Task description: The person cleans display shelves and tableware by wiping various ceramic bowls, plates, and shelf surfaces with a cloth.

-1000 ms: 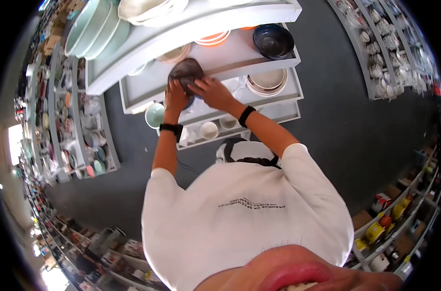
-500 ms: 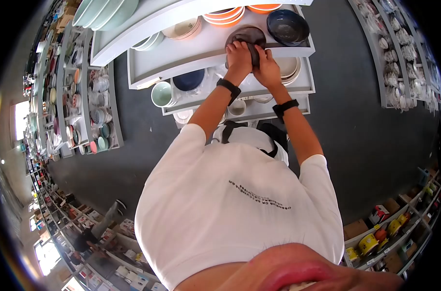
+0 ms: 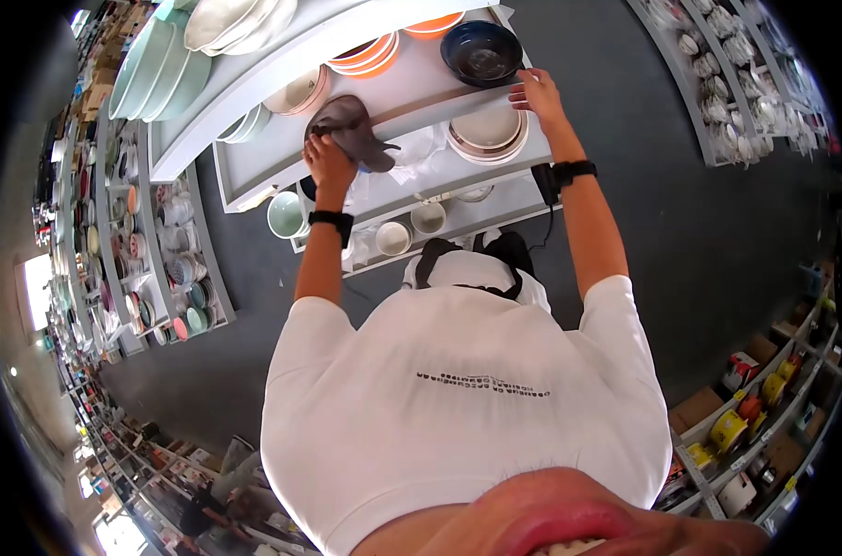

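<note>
Dark brown cloth (image 3: 365,146): at the left hand (image 3: 330,169), over the near edge of the middle shelf (image 3: 416,104), left of centre; loose folds hang toward the right. Its far part looks rounded; cannot tell whether a separate dish is there. Left hand: fingers bent, pinching the cloth's near left side; thumb not clearly visible. Right hand (image 3: 539,95): holds nothing visible, fingers extended and slightly spread at the shelf's right end, just beside the dark blue bowl (image 3: 482,57); contact with its rim cannot be told. Middle shelf, left of that bowl: stacked orange-and-white bowls (image 3: 367,61), then cream bowls (image 3: 296,93) just beyond the cloth. Lower shelf: pale plate stack (image 3: 487,132) at right, clear plastic wrap (image 3: 415,153) left of it, mint-green cup (image 3: 285,214) at far left. Two pale cups (image 3: 393,238) sit nearer the person. Black bands on both wrists.
</note>
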A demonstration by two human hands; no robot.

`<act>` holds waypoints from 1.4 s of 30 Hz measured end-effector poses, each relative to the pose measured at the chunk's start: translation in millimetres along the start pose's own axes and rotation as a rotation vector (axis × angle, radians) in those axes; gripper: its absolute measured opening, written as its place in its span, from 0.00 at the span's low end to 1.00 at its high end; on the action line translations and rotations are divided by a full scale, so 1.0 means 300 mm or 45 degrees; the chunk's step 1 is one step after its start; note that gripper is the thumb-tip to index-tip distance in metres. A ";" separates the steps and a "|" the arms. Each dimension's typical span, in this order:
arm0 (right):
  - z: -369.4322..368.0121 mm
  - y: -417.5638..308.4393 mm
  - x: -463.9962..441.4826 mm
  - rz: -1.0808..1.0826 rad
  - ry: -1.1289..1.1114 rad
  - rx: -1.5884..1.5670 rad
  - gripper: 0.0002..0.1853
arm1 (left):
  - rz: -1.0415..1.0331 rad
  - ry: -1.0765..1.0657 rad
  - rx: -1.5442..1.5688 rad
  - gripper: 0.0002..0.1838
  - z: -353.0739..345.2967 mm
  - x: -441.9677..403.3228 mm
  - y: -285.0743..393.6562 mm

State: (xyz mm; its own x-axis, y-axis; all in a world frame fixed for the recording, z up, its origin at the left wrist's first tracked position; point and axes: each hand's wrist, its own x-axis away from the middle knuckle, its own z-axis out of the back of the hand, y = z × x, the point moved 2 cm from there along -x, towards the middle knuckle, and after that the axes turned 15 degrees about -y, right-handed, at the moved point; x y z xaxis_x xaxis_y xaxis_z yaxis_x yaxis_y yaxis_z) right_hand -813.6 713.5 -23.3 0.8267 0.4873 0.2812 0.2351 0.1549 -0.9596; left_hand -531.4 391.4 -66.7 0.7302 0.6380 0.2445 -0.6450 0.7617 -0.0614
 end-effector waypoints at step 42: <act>-0.647 0.016 0.204 -0.145 -0.372 -0.060 0.17 | -0.561 0.442 0.600 0.29 -0.074 0.036 -0.596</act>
State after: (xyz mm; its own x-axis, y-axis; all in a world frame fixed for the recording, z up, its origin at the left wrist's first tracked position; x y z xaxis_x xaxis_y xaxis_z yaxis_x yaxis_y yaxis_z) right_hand -662.5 577.2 -13.1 0.6133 0.6966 0.3723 0.3468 0.1860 -0.9193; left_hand -403.1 264.6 -74.7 0.9230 0.3425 -0.1754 -0.2465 0.8763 0.4140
